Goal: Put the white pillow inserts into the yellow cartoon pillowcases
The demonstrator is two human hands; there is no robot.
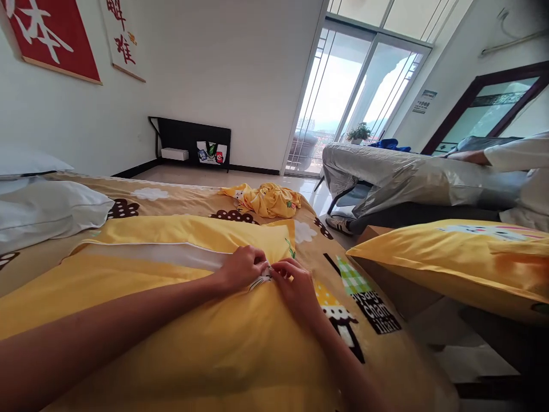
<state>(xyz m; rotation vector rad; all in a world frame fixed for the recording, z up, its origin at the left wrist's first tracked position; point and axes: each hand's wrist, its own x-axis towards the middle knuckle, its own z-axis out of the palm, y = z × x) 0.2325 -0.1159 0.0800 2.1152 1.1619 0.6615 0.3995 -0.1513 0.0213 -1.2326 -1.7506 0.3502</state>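
A yellow pillowcase (201, 337) lies across the bed in front of me, with a long slit in its upper side. White filling, which looks like a pillow (158, 253), shows through the slit. At the slit's right end, my left hand (245, 266) pinches the fabric edge. My right hand (294, 280) is closed on the same edge, its fingertips almost touching the left ones. Between them is a small detail, perhaps a zip end, too small to make out. A bit of printed pattern shows beneath the fingers.
A crumpled yellow cloth (268, 199) lies at the bed's far edge. White pillows (51, 209) are at left. Right of the bed, a plump yellow pillow (454, 249) rests on a cardboard box (398, 286). Beyond it, a person's arm (510, 153) reaches over a plastic-covered sofa (386, 169).
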